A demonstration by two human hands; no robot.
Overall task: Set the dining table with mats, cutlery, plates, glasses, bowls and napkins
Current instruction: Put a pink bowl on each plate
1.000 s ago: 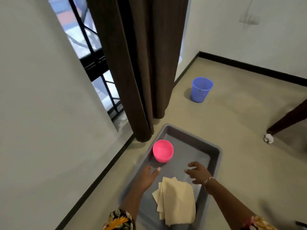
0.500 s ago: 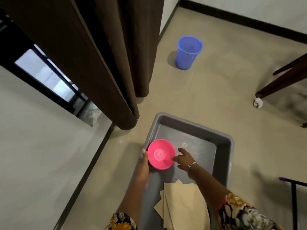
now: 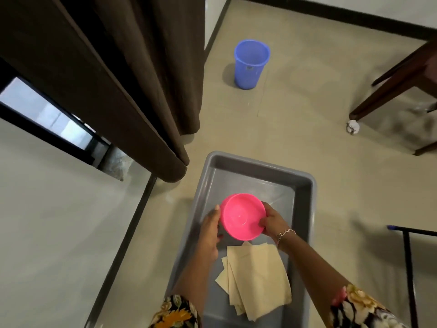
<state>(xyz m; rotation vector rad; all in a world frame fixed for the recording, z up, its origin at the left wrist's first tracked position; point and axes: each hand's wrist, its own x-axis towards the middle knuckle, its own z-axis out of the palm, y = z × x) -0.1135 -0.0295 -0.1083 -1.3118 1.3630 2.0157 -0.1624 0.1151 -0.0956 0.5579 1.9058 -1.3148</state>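
A pink plastic bowl (image 3: 243, 216) is upside down and tilted over a grey plastic tub (image 3: 305, 185) on the floor. My left hand (image 3: 210, 229) holds the bowl's left side, with the thumb up against its wall. My right hand (image 3: 272, 221) grips its right rim, fingers curled over the edge. Several beige napkins (image 3: 257, 278) lie in a loose stack in the near part of the tub, just below the bowl.
A dark brown curtain (image 3: 132, 74) hangs left of the tub, beside a window and a white wall. A blue bucket (image 3: 250, 63) stands farther back. Dark wooden furniture legs (image 3: 387, 91) and a crumpled white scrap (image 3: 352, 127) are at right. A black metal frame (image 3: 409, 268) is near right.
Both hands came from above the napkins to the pink bowl and took hold of it. The bowl now sits higher and more tilted than half a second ago.
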